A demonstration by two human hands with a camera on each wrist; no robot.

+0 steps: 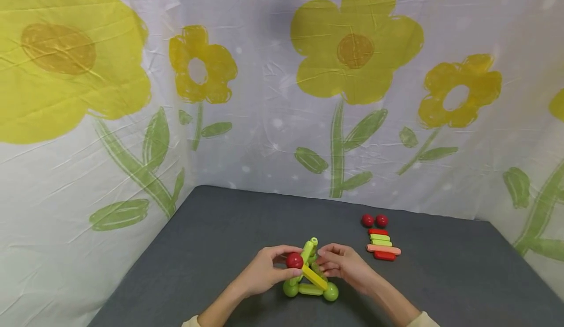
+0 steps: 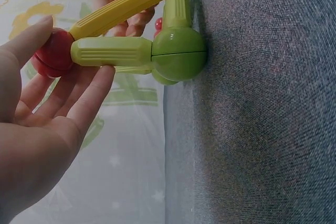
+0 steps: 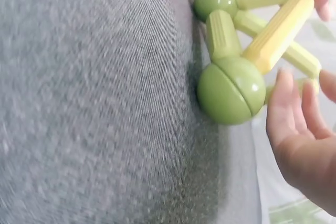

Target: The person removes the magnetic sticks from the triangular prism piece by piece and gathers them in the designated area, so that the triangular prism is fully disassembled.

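Seemingly mid-assembly, the left grip (image 1: pixel 263 270) pinches a glossy red plastic ball (image 1: pixel 294 261) on a green-and-yellow rod frame (image 1: pixel 315 277) atop the grey surface (image 1: pixel 220 219); the right grip (image 1: pixel 345 266), hold unclear, should likely align rod ends (image 1: pixel 314 241) next.

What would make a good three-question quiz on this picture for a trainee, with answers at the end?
1. Which grip holds a red ball: A, left; B, right; C, neither?
2. True or false: a yellow rod links the held red ball to a green ball.
3. How many loose red balls lie near the row of loose rods?

Key: 1. A, the left grip. 2. True. 3. Two.
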